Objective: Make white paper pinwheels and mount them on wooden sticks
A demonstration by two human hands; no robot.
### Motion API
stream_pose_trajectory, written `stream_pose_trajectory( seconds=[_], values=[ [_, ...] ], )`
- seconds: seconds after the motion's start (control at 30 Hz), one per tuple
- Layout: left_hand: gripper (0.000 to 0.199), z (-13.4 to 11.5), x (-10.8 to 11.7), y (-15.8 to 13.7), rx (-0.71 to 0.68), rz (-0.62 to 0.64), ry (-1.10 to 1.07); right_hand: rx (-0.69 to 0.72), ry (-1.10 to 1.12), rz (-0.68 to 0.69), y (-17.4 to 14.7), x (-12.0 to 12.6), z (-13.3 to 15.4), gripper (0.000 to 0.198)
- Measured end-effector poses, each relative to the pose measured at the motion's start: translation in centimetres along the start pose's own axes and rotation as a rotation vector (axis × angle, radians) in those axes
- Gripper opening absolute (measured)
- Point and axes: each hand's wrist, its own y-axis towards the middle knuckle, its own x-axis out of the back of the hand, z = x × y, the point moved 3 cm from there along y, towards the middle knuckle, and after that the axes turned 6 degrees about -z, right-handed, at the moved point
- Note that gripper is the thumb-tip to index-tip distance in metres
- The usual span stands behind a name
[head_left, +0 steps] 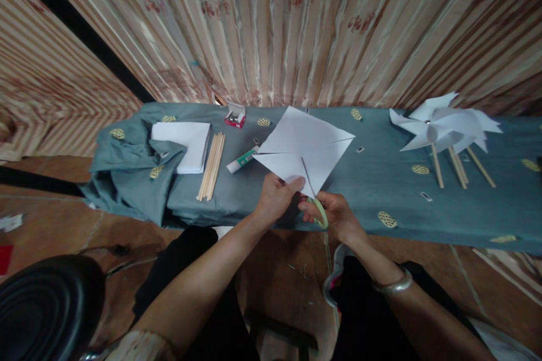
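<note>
My left hand (277, 194) pinches a square sheet of white paper (305, 135) near its lower edge, thumb on top. The sheet is turned like a diamond, with slits running inward from its left and right corners. In my right hand (334, 211) is a pair of scissors (322, 214) with pale green handles. Their blade lies in the paper at the near corner, pointing toward the middle. A green and white glue tube (242, 160) rests just left of the sheet, close to its left corner.
Wooden sticks (212, 166) lie left of the tube, beside folded white paper (190, 146). A small red box (235, 115) stands behind them. Several paper pinwheels on sticks (444, 124) lie at the right of the cloth-covered table (381, 192). A black round stool (51, 304) is at lower left.
</note>
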Motion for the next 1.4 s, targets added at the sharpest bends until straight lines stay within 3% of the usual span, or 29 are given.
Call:
stream_pose_trajectory(
  seconds=[0.23, 0.4, 0.53, 0.63, 0.7, 0.83, 0.9, 1.03, 1.2, 1.4],
  values=[
    [0.020, -0.2, -0.2, 0.0, -0.004, -0.002, 0.003, -0.030, 0.048, 0.006, 0.0, -0.2, -0.4, 0.042],
    [0.016, -0.7, 0.9, 0.8, -0.049, -0.137, 0.030, -0.114, 0.077, 0.128, -0.6, -0.1, -0.5, 0.049],
    [0.015, -1.7, 2.4, 1.8, -0.132, -0.230, 0.007, -0.185, 0.004, 0.255, -1.1, 1.5, -0.2, 0.051],
    [0.010, -2.1, 3.5, 2.1, -0.172, -0.224, 0.076, -0.215, -0.036, 0.294, -1.0, 3.8, -0.3, 0.051],
    [0.005, -2.0, 4.1, 2.0, -0.179, -0.186, 0.171, -0.195, -0.041, 0.213, -0.5, 5.6, -0.4, 0.051],
    [0.010, -1.3, 4.4, 1.7, -0.190, -0.042, 0.306, -0.048, 0.047, -0.177, 0.7, 8.7, -0.2, 0.055],
    [0.010, -1.1, 4.2, 1.4, -0.191, 0.025, 0.367, 0.033, 0.106, -0.278, 0.9, 9.4, 0.0, 0.052],
    [0.012, -1.2, 3.7, 1.0, -0.189, 0.108, 0.585, 0.113, 0.184, -0.251, 1.3, 9.2, 0.3, 0.051],
    [0.004, -2.0, 3.1, 0.9, -0.309, 0.165, 0.872, 0.113, 0.358, -0.255, 1.5, 9.2, 0.2, 0.054],
    [0.007, -2.2, 3.0, 1.0, -0.362, 0.201, 0.944, 0.017, 0.298, -0.306, 1.5, 8.6, 0.4, 0.041]
  ],
)
